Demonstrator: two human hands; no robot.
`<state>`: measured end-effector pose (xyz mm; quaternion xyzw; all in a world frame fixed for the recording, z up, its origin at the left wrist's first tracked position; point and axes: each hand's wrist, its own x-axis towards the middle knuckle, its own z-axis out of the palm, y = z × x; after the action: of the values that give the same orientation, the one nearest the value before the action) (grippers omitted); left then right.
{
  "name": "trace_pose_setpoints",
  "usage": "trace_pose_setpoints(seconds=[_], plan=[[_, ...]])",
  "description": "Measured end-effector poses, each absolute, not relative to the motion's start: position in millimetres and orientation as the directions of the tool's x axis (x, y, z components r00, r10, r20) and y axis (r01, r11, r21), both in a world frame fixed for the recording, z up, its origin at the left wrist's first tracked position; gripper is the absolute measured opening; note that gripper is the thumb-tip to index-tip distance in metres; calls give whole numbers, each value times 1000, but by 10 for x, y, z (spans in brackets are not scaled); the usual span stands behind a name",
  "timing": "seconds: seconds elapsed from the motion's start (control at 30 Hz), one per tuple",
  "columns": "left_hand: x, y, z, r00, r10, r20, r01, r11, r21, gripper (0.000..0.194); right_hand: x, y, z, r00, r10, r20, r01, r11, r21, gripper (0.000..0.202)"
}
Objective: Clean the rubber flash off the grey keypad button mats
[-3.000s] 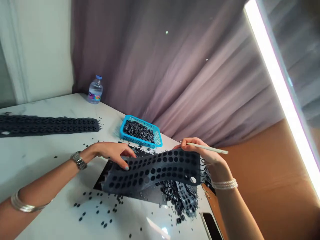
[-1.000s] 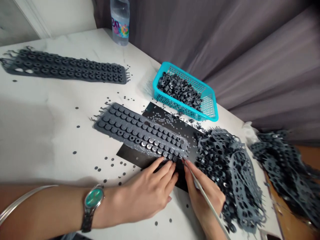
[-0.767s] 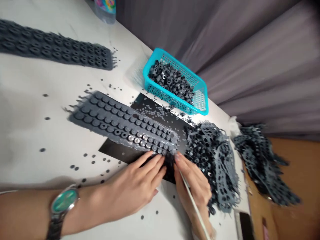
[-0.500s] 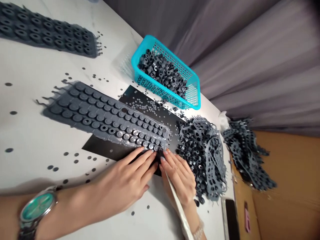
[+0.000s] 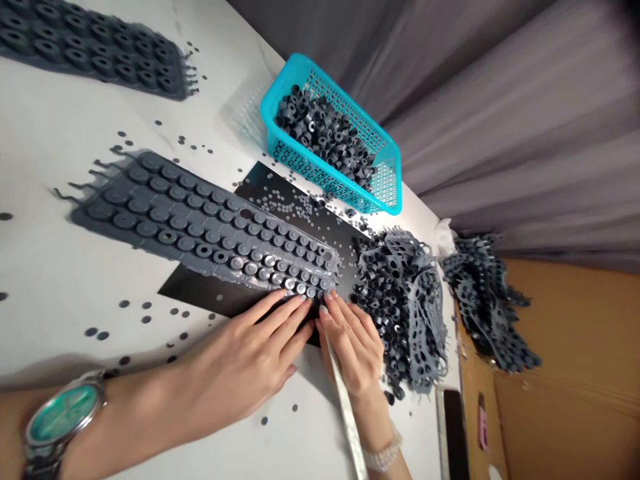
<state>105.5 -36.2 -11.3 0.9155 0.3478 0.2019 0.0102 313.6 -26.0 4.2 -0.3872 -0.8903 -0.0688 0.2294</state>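
Note:
A dark grey rubber sheet (image 5: 193, 208) with rows of round knobs lies slantwise over a black mat (image 5: 200, 291); thin strands stick out from its far left end. Along its near edge, the outstretched fingers of my left hand (image 5: 255, 357) rest by the right-end knobs, gripping nothing visible. My right hand (image 5: 356, 347) is closed at the near right corner of the sheet, touching it with its fingertips. A long, narrow, pale strip-like tool (image 5: 349, 420) runs down from under its fingers; the tool's tip is hidden.
Behind the mat stands a turquoise basket (image 5: 330, 175) of small black rubber rings. A heap of rings and perforated rubber scraps (image 5: 400, 307) lies right of my hands. Another knobbed sheet (image 5: 95, 47) is at upper left. Small black discs dot the white table; a cardboard box (image 5: 575, 340) stands right.
The whole view has shifted slightly, with the sheet and scraps appearing further left. Both hands stay at the sheet's near right corner; the pale tool now stands a little steeper.

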Motion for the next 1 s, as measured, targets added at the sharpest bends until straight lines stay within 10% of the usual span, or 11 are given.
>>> trace_pose_setpoints(seconds=[0.33,0.57,1.0], plan=[[1066,-352,-95,674,640,370,625,-761,177,46,3056,-249,153,-666,658,352,710,704,29,27],[1073,-345,-122,670,647,365,619,-758,206,47,3196,-180,59,-414,725,551,855,518,-39,27],[1057,-325,-91,667,633,394,613,-766,192,45,3145,-274,64,-609,677,414,730,682,-40,17]])
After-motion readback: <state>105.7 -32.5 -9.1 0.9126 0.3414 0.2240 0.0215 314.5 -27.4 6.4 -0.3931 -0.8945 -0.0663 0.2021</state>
